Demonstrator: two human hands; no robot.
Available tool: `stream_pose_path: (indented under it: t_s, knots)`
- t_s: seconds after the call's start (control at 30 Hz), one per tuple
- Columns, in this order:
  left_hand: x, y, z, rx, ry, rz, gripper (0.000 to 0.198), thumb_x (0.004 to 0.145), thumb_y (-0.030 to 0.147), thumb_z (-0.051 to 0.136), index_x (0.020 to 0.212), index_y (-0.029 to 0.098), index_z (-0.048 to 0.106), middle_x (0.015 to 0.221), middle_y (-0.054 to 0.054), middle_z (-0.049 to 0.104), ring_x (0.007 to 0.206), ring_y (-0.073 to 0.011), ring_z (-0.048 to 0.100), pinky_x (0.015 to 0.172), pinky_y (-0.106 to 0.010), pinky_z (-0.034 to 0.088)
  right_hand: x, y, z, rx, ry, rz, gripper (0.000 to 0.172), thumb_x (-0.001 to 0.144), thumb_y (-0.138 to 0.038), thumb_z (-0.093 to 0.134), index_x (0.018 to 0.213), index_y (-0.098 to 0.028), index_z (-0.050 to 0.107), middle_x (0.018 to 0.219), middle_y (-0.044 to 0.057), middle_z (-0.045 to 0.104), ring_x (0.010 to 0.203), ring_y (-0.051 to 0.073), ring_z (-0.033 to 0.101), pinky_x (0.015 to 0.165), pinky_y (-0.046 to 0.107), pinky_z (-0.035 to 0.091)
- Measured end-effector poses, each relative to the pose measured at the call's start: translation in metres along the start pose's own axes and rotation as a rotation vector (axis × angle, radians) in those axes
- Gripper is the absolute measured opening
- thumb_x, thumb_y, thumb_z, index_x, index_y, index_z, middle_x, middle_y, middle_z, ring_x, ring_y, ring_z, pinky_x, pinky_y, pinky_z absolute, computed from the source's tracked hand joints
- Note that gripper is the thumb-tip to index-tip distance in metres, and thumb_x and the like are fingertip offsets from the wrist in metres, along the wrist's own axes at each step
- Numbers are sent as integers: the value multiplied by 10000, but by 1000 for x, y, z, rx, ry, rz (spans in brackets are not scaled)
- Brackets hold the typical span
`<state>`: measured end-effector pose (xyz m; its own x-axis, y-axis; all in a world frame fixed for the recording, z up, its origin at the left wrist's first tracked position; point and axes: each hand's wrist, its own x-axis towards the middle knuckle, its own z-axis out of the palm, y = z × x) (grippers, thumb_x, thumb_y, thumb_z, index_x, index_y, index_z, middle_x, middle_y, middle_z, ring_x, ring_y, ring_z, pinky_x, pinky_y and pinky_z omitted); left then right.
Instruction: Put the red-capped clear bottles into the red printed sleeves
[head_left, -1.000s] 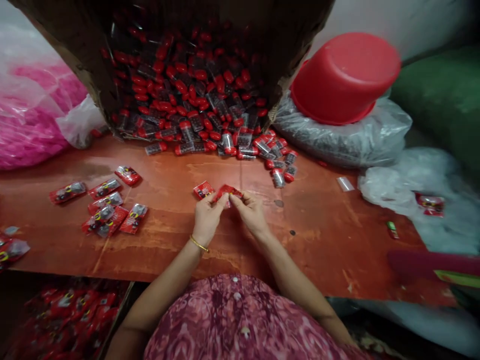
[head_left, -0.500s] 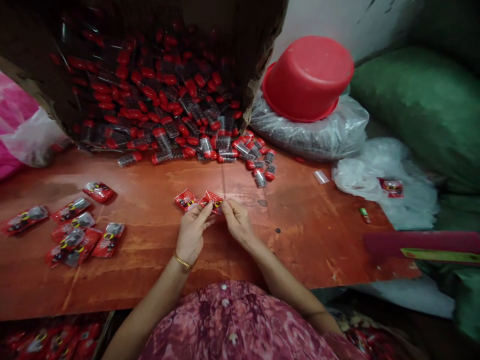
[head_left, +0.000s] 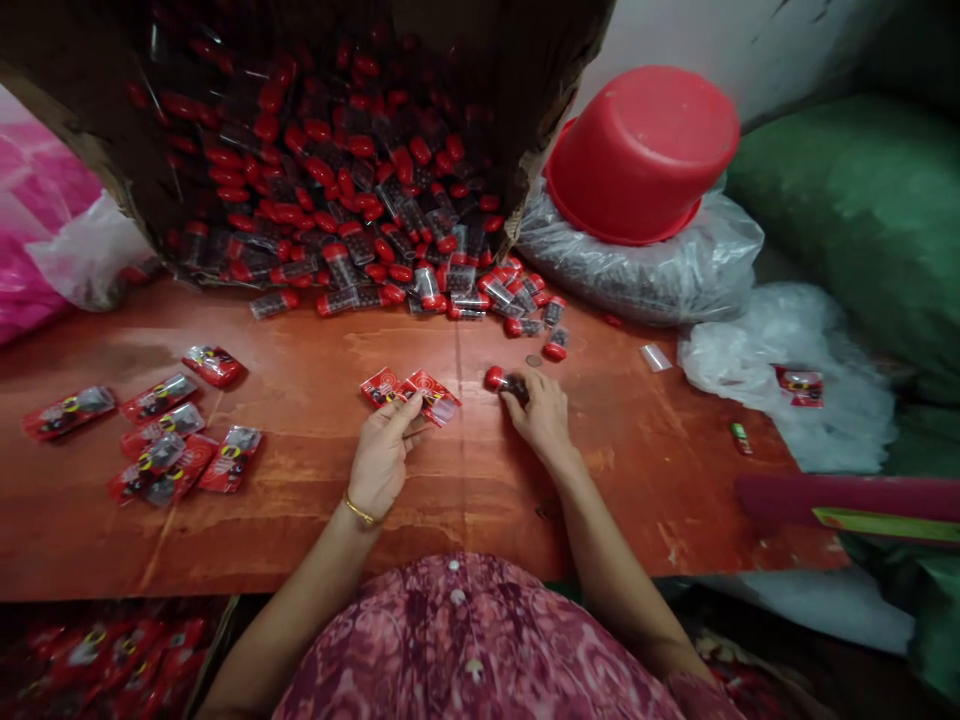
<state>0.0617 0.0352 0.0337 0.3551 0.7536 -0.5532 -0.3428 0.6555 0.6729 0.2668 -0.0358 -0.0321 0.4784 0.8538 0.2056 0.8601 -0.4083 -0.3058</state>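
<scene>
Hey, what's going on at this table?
A person is working at a reddish wooden table. Their right hand holds a small red-capped clear tube in its fingers, just below a heap of similar tubes spilling from a tipped cardboard box. Their left hand is beside two red packets, fingertips touching the nearer one. More packets lie further left on the table.

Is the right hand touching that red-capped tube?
Touching: the head view shows the fingertips of the right hand pinching the red-capped tube, with no gap.
</scene>
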Motion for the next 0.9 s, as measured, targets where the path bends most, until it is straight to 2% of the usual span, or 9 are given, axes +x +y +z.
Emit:
stream_pose_path:
  t_s: [0.13, 0.23, 0.33, 0.43, 0.5, 0.63, 0.77, 0.9]
  knots:
    - [-4, 4, -5, -17, -2, -2, 306, 530, 307, 797, 746, 147, 650, 683, -5, 700, 570, -90, 623, 544, -177, 477, -10, 0, -1, -15, -10, -69, 467, 828, -416, 499, 1202, -136, 491, 1171, 164, 577, 1020, 293, 494, 838, 403, 352]
    - [-7, 5, -9, -17, -1, 11, 307, 542, 312, 791, 757, 147, 648, 690, -10, 702, 579, -96, 628, 545, -180, 477, -11, -2, -3, -53, -41, -71, 393, 852, -371, 465, 1171, -148, 522, 1170, 155, 579, 1007, 294, 497, 841, 414, 350]
    - [-8, 5, -12, -16, 1, 23, 293, 552, 312, 785, 747, 146, 642, 686, -11, 700, 579, -99, 627, 554, -189, 480, -14, -3, -3, -27, -52, -21, 349, 812, -337, 515, 1097, -140, 564, 1089, 165, 600, 959, 304, 509, 794, 417, 385]
    - [-8, 3, -13, -24, 4, 19, 272, 566, 305, 778, 734, 147, 634, 671, -5, 693, 561, -93, 617, 557, -194, 480, -21, -2, -3, 129, -65, 9, 316, 744, -286, 580, 1027, -147, 575, 963, 140, 625, 886, 282, 541, 766, 411, 425]
    - [-8, 3, -12, -26, 7, 5, 268, 569, 302, 777, 735, 149, 633, 669, -3, 691, 557, -91, 614, 553, -193, 475, -28, -5, -6, 321, -78, 18, 319, 726, -252, 584, 1029, -157, 553, 927, 111, 634, 835, 251, 567, 746, 396, 452]
    - [-9, 1, -11, -18, -6, -12, 303, 542, 329, 790, 729, 150, 634, 664, -1, 692, 557, -91, 611, 556, -195, 471, -49, -23, -26, 744, -94, -77, 343, 767, -267, 590, 1093, -194, 512, 1018, 70, 630, 849, 190, 603, 760, 341, 489]
    - [-11, -1, -12, 15, -24, -10, 341, 502, 369, 803, 697, 146, 633, 660, -5, 689, 565, -98, 610, 562, -201, 463, -62, -46, -53, 799, -145, -209, 327, 767, -242, 625, 1082, -201, 548, 1027, 65, 645, 912, 189, 614, 806, 317, 492]
    - [-13, -2, -11, 78, -33, 40, 342, 501, 379, 800, 701, 144, 653, 702, -10, 695, 590, -100, 612, 582, -206, 458, -60, -57, -61, 760, -187, -300, 312, 787, -218, 598, 1096, -207, 555, 1027, 65, 656, 930, 193, 617, 819, 318, 496]
